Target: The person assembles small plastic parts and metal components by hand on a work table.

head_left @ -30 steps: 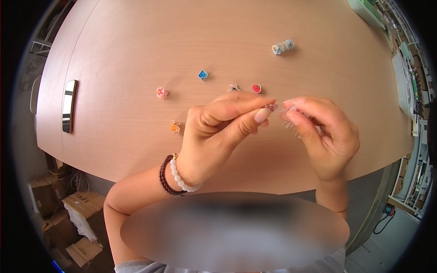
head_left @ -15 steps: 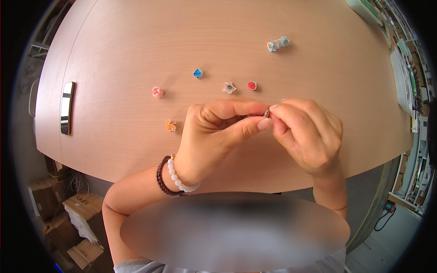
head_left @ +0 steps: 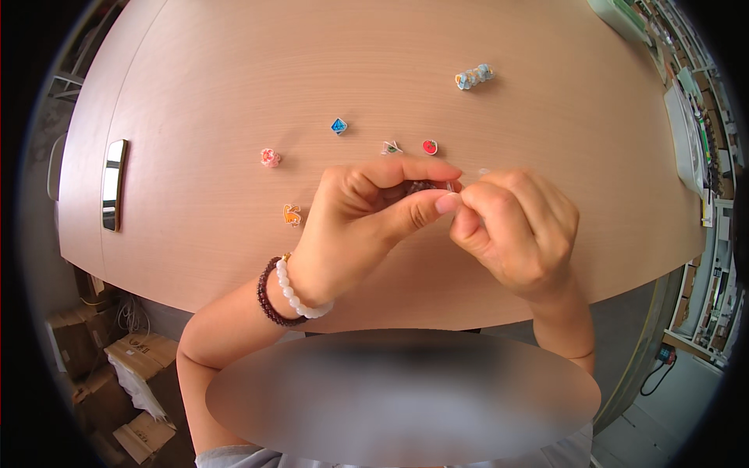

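My left hand [head_left: 351, 218] is curled, thumb and forefinger pinching a small dark, bumpy thing [head_left: 421, 187] with a clear piece at its end. Most of it is hidden inside the fingers, so its kind cannot be made out. Against that clear end, the closed fingers of my right hand [head_left: 523, 226] meet the left fingertips. Just beyond the hands lie a small red round charm [head_left: 430, 147] and a white-and-green charm [head_left: 391, 147], partly covered by the left hand. An orange animal-shaped charm [head_left: 292, 215] rests beside my left hand.
Farther off on the wooden table [head_left: 218, 93] are a blue gem-shaped charm [head_left: 339, 126], a pink charm [head_left: 270, 157] and a light-blue bumpy cylinder [head_left: 474, 76]. A phone [head_left: 115, 186] lies near the left edge. Cardboard boxes [head_left: 144, 363] stand on the floor at lower left.
Both hands have shifted slightly left, and the right fingers have curled in more. More of the dark thing shows between the left fingers. The white-and-green charm is more covered.
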`<state>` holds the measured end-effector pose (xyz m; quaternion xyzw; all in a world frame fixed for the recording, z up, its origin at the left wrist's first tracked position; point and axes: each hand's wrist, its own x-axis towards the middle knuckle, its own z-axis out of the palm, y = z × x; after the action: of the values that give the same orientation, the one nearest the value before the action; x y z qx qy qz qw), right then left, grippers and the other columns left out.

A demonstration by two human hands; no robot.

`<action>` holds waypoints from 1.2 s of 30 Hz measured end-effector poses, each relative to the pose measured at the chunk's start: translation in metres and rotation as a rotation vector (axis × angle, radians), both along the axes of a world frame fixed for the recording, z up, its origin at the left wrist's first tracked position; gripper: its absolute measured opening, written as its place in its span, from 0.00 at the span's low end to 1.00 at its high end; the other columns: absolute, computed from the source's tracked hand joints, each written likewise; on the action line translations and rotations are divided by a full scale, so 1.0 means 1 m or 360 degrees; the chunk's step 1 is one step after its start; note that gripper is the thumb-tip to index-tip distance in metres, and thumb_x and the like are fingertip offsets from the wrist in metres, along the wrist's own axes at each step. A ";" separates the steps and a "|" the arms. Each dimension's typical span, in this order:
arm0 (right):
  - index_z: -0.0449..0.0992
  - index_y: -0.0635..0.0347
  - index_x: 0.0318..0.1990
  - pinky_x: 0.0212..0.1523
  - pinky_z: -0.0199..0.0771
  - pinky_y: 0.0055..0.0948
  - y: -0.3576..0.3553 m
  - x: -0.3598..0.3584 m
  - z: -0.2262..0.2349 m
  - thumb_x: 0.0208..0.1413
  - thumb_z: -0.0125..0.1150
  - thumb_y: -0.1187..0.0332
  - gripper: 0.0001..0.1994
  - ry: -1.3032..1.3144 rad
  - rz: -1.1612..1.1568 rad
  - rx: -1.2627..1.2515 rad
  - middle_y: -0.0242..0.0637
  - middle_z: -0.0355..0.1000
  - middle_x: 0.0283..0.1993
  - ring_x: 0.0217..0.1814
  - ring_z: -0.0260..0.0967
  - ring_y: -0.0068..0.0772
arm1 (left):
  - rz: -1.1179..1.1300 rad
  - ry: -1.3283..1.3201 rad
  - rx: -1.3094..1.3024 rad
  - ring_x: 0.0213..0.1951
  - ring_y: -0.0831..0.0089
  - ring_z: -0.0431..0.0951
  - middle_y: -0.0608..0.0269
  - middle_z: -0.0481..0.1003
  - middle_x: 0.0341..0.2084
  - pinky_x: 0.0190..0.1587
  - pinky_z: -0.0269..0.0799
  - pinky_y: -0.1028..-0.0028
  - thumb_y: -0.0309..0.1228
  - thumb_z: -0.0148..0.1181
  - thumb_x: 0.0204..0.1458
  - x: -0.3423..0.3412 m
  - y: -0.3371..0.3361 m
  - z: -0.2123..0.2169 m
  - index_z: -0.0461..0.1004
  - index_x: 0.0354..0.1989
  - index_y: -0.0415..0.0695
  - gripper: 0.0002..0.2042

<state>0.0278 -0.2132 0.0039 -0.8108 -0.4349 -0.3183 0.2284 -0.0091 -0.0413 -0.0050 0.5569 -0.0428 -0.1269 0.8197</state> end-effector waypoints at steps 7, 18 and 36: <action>0.71 0.62 0.26 0.15 0.64 0.24 -0.003 0.003 0.007 0.32 0.62 0.82 0.11 0.0167 0.0068 0.0241 0.33 0.66 0.23 0.19 0.65 0.27 | 0.0033 -0.0020 -0.0222 0.37 0.79 0.73 0.62 0.74 0.35 0.39 0.70 0.81 0.20 0.58 0.49 0.004 0.001 0.006 0.71 0.42 0.36 0.11; 0.74 0.63 0.27 0.16 0.65 0.22 -0.010 0.003 0.007 0.35 0.61 0.79 0.07 0.0176 0.0146 0.0152 0.32 0.66 0.23 0.19 0.64 0.25 | -0.0072 -0.0009 -0.0184 0.39 0.78 0.74 0.61 0.75 0.34 0.42 0.71 0.80 0.18 0.58 0.48 0.004 0.004 -0.001 0.69 0.41 0.37 0.11; 0.63 0.55 0.17 0.13 0.55 0.22 -0.002 -0.002 -0.003 0.32 0.61 0.74 0.10 -0.0001 0.0044 0.0059 0.28 0.54 0.19 0.16 0.54 0.22 | -0.0037 -0.0002 -0.0075 0.36 0.79 0.75 0.63 0.75 0.31 0.40 0.72 0.81 0.18 0.60 0.47 0.003 0.003 0.001 0.72 0.35 0.36 0.07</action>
<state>0.0260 -0.2154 0.0009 -0.8002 -0.4402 -0.3234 0.2477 -0.0063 -0.0379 -0.0043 0.5370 -0.0526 -0.1349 0.8310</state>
